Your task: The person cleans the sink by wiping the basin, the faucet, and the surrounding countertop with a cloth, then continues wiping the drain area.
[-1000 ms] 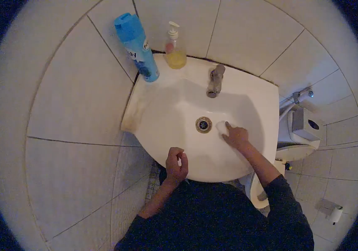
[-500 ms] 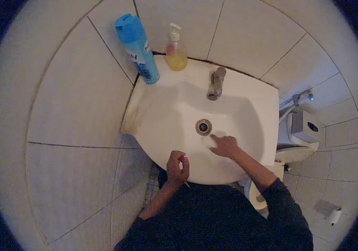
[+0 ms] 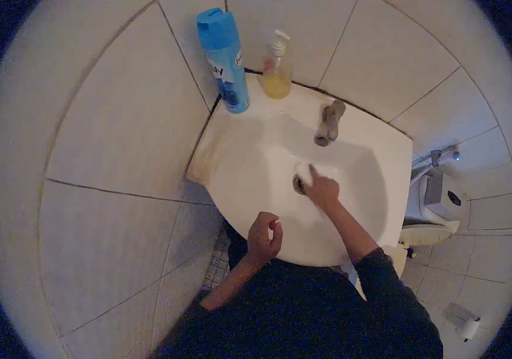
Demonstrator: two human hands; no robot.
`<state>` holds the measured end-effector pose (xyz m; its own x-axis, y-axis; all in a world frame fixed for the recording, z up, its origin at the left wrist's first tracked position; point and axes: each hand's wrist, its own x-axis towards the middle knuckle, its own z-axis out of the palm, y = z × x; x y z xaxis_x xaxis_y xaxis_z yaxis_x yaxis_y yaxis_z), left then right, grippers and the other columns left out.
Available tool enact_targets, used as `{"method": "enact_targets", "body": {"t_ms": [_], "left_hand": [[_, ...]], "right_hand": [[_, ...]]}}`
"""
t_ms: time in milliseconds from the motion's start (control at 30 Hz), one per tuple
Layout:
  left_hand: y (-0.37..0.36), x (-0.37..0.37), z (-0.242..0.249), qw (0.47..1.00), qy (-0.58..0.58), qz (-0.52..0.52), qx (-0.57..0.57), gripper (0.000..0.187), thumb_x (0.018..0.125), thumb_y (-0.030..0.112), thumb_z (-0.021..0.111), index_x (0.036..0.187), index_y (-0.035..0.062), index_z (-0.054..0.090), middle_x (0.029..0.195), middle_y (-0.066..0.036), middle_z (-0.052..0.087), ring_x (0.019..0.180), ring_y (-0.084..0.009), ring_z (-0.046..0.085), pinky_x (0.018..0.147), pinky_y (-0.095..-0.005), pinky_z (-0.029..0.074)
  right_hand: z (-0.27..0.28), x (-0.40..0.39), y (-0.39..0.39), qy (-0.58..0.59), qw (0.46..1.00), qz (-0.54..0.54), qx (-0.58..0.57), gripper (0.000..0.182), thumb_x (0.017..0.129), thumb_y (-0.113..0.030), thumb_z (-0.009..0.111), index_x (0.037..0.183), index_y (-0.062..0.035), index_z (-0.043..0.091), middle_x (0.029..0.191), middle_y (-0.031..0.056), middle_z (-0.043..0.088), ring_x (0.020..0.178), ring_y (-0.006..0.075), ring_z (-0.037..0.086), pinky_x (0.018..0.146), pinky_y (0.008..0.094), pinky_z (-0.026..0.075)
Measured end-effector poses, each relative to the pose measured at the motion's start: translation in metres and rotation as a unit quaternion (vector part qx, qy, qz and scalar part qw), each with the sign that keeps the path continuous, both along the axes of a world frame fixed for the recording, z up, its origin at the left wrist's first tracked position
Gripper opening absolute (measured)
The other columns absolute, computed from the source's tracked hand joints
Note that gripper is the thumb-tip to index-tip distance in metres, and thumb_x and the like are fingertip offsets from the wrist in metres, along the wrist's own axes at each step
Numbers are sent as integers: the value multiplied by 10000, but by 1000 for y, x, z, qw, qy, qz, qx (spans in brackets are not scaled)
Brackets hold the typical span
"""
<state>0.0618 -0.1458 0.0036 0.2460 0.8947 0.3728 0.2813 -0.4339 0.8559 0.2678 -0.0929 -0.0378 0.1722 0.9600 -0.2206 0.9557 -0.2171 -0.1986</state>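
A small white pad (image 3: pixel 301 172) lies in the glossy sink (image 3: pixel 256 173) by the metal drain (image 3: pixel 298 184), pressed under the right hand (image 3: pixel 321 188) fingers. The left hand (image 3: pixel 265 236) curls loosely at the rim. Blue spray can (image 3: pixel 224 60), label unreadable.

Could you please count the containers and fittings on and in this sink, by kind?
Spray cans: 1, blue spray can
Soap dispensers: 1, pump bottle
Taps: 1, tap
Drains: 1, drain, partly under the right hand
Total: 4

left hand (image 3: pixel 264 235): fingers curled, loosely closed | right hand (image 3: pixel 321 189): arm extended, fingers pressed flat, palm down
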Motion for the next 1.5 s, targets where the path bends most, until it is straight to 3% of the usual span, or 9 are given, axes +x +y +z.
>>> {"method": "enact_targets", "body": {"t_ms": [600, 667, 800, 933, 1067, 1233, 1367, 1467, 1500], "left_hand": [[3, -1, 5, 1000, -1, -22, 11, 131, 747, 2, 522, 865, 13, 467, 729, -129, 499, 578, -234, 494, 529, -329, 421], [4, 2, 4, 999, 0, -28, 22, 134, 747, 1, 523, 868, 13, 467, 729, -129, 499, 578, -235, 494, 528, -327, 420], [3, 1, 4, 1000, -8, -18, 21, 138, 746, 0, 528, 869, 12, 466, 726, -130, 497, 574, -228, 495, 525, -323, 420], [1, 1, -1, 999, 10, -20, 26, 143, 745, 2, 531, 873, 11, 467, 729, -129, 498, 575, -221, 497, 527, -320, 422], [2, 0, 3, 1000, -8, -16, 26, 149, 742, 2, 530, 878, 10, 467, 730, -128, 497, 575, -222, 497, 529, -319, 424], [1, 0, 0, 999, 2, -20, 25, 159, 744, 0, 528, 888, 10, 461, 743, -131, 500, 579, -223, 494, 531, -321, 424], [1, 1, -2, 999, -15, -9, 30, 162, 742, -1, 530, 888, 9, 461, 745, -132, 503, 580, -223, 492, 529, -324, 423], [4, 1, 0, 999, -1, -14, 35, 169, 733, -8, 536, 884, 8, 462, 740, -130, 504, 577, -220, 490, 527, -327, 422], [4, 0, 1, 999, -1, -17, 29, 172, 731, -11, 537, 884, 10, 461, 741, -129, 505, 578, -221, 490, 527, -328, 422]], "right_hand": [[-5, 10, 0, -72, 993, -59, -68, 608, 769, -458, 525, 1287, -190, 354, 847, 95, 633, 674, 259, 625, 606, 409, 496], [-15, 9, -10, -37, 977, 122, 168, 620, 770, -467, 516, 1301, -203, 335, 796, 91, 633, 651, 258, 620, 571, 410, 487], [10, 16, 10, -91, 993, -4, -71, 595, 768, -471, 509, 1283, -217, 352, 914, 88, 628, 683, 277, 623, 609, 397, 496], [-14, 16, -5, -39, 980, 149, 127, 597, 749, -468, 527, 1269, -213, 384, 763, 89, 633, 630, 251, 612, 558, 391, 477], [10, 20, 16, -102, 994, 45, -22, 608, 742, -452, 546, 1276, -222, 366, 698, 98, 623, 617, 255, 616, 577, 394, 487], [13, 13, -2, -74, 980, 184, -7, 627, 743, -471, 535, 1278, -196, 357, 708, 99, 627, 653, 263, 621, 591, 397, 488], [1, 18, 15, -85, 995, 26, -45, 607, 756, -511, 484, 1273, -218, 360, 751, 131, 633, 672, 267, 624, 618, 396, 496], [2, 3, -14, -69, 990, 119, 24, 625, 750, -507, 485, 1276, -193, 358, 749, 133, 633, 680, 272, 625, 611, 399, 494], [19, 2, -10, -72, 985, 104, -115, 632, 752, -513, 483, 1280, -189, 354, 750, 136, 632, 691, 287, 624, 624, 403, 496]]}}
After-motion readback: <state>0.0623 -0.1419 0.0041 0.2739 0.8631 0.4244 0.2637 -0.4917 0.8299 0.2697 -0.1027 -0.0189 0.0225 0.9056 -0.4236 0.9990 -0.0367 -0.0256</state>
